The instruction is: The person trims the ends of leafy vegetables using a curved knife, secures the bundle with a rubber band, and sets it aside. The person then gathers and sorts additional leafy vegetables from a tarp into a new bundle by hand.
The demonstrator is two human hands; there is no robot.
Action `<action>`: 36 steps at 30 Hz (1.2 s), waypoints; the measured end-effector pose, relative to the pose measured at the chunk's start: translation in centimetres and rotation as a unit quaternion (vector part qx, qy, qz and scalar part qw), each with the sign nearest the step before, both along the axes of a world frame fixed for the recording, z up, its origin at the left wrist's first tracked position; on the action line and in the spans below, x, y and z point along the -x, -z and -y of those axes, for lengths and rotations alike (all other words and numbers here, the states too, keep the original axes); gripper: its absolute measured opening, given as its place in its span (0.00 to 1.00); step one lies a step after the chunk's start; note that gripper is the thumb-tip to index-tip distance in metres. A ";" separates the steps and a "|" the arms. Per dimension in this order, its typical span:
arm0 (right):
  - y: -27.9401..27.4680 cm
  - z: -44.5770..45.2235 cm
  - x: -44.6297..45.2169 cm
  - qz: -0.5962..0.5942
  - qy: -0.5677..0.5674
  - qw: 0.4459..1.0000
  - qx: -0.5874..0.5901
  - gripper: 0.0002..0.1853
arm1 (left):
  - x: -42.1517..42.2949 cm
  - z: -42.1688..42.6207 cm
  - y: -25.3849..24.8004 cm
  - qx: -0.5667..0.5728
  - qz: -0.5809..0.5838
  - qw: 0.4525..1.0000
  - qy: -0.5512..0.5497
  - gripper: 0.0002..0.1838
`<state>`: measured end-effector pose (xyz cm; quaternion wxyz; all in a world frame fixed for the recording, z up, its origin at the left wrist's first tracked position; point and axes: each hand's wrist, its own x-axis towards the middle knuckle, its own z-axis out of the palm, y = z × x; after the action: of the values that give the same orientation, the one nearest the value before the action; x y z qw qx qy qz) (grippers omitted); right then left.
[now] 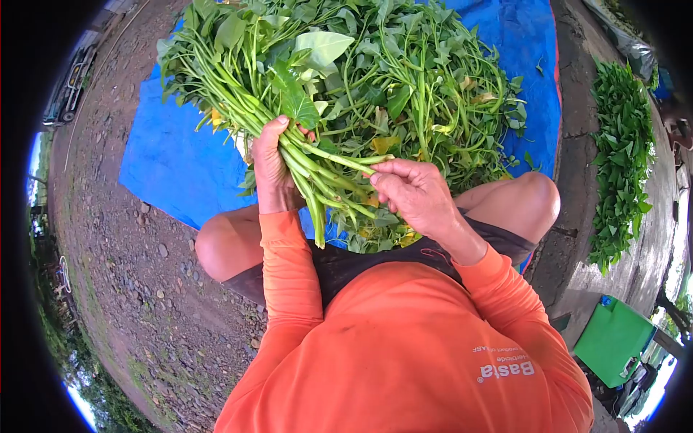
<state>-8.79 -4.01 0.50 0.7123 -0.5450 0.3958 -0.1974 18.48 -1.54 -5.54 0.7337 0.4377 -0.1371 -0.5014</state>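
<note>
My left hand (274, 160) is wrapped round a thick bunch of water spinach (242, 101), its leafy tops pointing away to the upper left. The cut stem ends fan out below the fist toward my lap. My right hand (415, 189) pinches the pale end of a stem (354, 162) that runs out sideways from the bunch. Beyond both hands lies a large loose heap of water spinach (426, 94), tangled, with some yellowed leaves among the green.
A blue tarp (166, 159) lies under the heap. Gravelly ground (151, 289) stretches to the left. On the right, another row of leafy greens (621, 159) lies on concrete, and a green box-like object (613, 339) stands nearer. My bent knees flank the work.
</note>
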 end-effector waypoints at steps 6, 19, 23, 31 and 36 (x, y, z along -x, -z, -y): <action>0.0 1.3 -1.3 -0.136 -0.114 0.975 0.133 0.13 | 0.8 0.1 -0.6 -0.036 0.102 0.993 -0.042 0.15; 7.3 7.0 2.1 -0.395 0.063 0.829 0.390 0.10 | 0.9 0.6 -2.4 -0.085 0.077 0.989 -0.091 0.13; 10.1 8.9 2.6 -0.444 0.058 0.808 0.383 0.16 | 1.7 1.0 -0.9 -0.111 0.063 0.991 -0.029 0.14; 4.4 11.2 5.7 0.018 0.243 0.950 -0.194 0.15 | 2.8 1.2 -1.2 -0.141 0.075 0.987 -0.013 0.14; 1.8 9.8 7.1 -0.008 0.191 0.981 -0.044 0.08 | 2.5 1.0 -0.6 -0.142 0.088 0.986 0.015 0.13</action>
<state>-15.90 -13.79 -1.33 0.6816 -0.4293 0.5061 -0.3082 15.95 -2.56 -4.98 0.6411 0.5781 -0.1353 -0.4863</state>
